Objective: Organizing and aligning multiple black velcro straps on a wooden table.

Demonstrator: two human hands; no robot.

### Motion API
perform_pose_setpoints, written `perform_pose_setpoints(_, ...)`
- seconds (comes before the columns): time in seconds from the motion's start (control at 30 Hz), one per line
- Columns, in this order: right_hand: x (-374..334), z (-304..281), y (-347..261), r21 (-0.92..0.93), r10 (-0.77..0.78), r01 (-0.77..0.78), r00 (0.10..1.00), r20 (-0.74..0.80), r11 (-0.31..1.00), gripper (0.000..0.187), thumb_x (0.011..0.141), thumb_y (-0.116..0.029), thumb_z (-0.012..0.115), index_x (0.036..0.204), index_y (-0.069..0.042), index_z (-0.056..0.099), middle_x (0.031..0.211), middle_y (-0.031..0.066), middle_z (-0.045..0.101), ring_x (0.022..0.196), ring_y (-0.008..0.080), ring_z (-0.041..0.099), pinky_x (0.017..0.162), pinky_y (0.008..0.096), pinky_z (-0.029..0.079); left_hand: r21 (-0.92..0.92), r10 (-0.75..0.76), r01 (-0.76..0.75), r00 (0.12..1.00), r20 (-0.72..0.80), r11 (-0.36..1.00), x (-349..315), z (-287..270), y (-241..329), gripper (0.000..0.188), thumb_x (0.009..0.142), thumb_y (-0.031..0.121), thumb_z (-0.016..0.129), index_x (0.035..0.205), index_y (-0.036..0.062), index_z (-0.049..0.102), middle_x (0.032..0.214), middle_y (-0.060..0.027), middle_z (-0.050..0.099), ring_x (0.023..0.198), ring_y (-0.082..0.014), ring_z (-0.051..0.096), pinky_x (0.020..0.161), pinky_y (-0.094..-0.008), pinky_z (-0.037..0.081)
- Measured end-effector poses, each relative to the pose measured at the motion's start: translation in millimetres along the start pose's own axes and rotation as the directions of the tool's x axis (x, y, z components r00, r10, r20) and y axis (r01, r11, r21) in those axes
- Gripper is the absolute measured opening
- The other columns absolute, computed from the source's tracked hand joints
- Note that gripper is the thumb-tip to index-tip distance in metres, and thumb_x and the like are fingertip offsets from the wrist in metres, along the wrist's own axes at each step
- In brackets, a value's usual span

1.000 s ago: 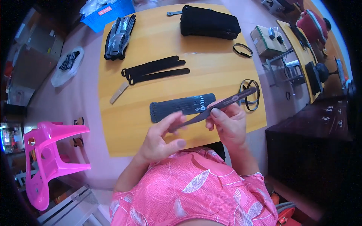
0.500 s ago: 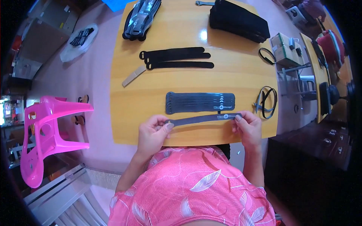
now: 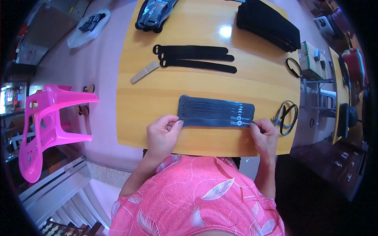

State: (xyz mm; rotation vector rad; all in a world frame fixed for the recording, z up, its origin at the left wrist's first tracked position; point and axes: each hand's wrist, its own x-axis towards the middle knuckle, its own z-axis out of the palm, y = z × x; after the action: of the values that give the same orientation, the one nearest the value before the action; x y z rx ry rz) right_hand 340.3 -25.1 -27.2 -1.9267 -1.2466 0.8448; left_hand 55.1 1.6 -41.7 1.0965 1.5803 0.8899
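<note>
My left hand (image 3: 163, 131) and right hand (image 3: 264, 133) pinch the ends of one grey strap (image 3: 216, 123), laying it on the near edge of the grey strap row (image 3: 215, 110); three black straps (image 3: 195, 58) beyond that row look unsorted.

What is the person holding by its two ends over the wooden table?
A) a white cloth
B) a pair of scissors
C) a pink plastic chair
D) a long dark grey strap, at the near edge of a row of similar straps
D: the left hand and the right hand each pinch one end of a long dark grey strap, which lies along the near side of the row of similar dark grey straps on the yellow wooden table.
</note>
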Motion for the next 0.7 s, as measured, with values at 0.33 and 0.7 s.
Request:
perform_pose_setpoints(0.33, 11.2, -0.3, 1.4, -0.019, 0.038, -0.037, 0.998, 0.051, 0.999, 0.007, 0.078, -0.004, 0.068, 0.078, 0.004, 0.068, 0.066, 0.0058, 0.061, 0.061, 0.0109, 0.055, 0.056, 0.0256, 0.042, 0.004, 0.016, -0.016, 0.999, -0.037, 1.000, 9.3, 6.1, -7.8, 0.010, 0.085, 0.005, 0.070, 0.089, -0.0025, 0.064, 0.065, 0.0011, 0.059, 0.051, -0.0034, 0.052, 0.044, -0.0193, 0.042)
perform_pose_setpoints(0.7, 14.4, 1.0, 0.7, -0.052, 0.067, -0.064, 0.997, 0.043, 0.997, 0.009, 0.077, -0.005, 0.068, 0.076, 0.004, 0.068, 0.064, 0.0065, 0.060, 0.058, 0.0113, 0.054, 0.055, 0.0265, 0.041, 0.025, -0.065, 0.067, 0.996, -0.066, 0.997, 9.7, 7.7, -4.0, 0.009, 0.082, 0.002, 0.071, 0.085, -0.0045, 0.065, 0.069, -0.0014, 0.062, 0.059, -0.0030, 0.054, 0.051, -0.0198, 0.044)
